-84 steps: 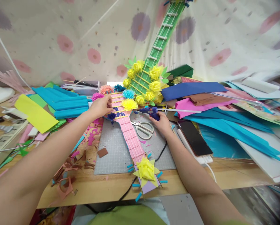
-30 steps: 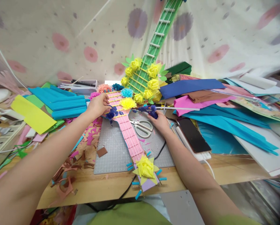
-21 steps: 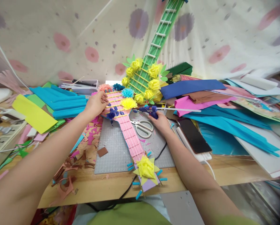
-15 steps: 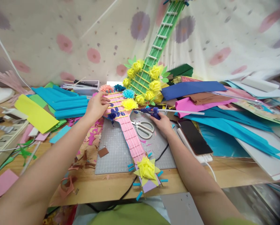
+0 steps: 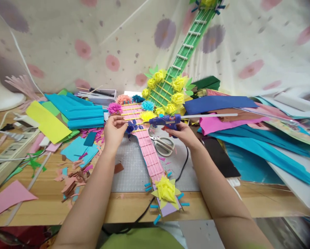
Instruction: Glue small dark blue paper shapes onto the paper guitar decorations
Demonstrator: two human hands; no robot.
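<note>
A pink paper guitar (image 5: 150, 152) lies on the grey cutting mat (image 5: 130, 173), with paper flowers round its body. At the left side of that body is my left hand (image 5: 115, 129), its fingers pinched together beside dark blue petals (image 5: 131, 127); whatever they grip is too small to make out. My right hand (image 5: 182, 133) is wrapped round a blue glue gun (image 5: 167, 120), whose nozzle points left over the yellow flower (image 5: 147, 116). A white glue stick (image 5: 212, 115) juts from the gun's back. Scissors (image 5: 164, 146) lie beneath the right hand.
Behind stands a green paper guitar (image 5: 182, 57) with yellow flowers. Blue crepe paper (image 5: 84, 112) and a power strip (image 5: 13, 157) are on the left, paper scraps (image 5: 73, 183) nearer. On the right lie a phone (image 5: 221, 157) and stacked coloured sheets (image 5: 264, 138). A black cord crosses the table edge.
My left hand has moved down the guitar's left side, uncovering the magenta flower. My right hand has raised the glue gun, and more of it shows. The whole view has shifted slightly.
</note>
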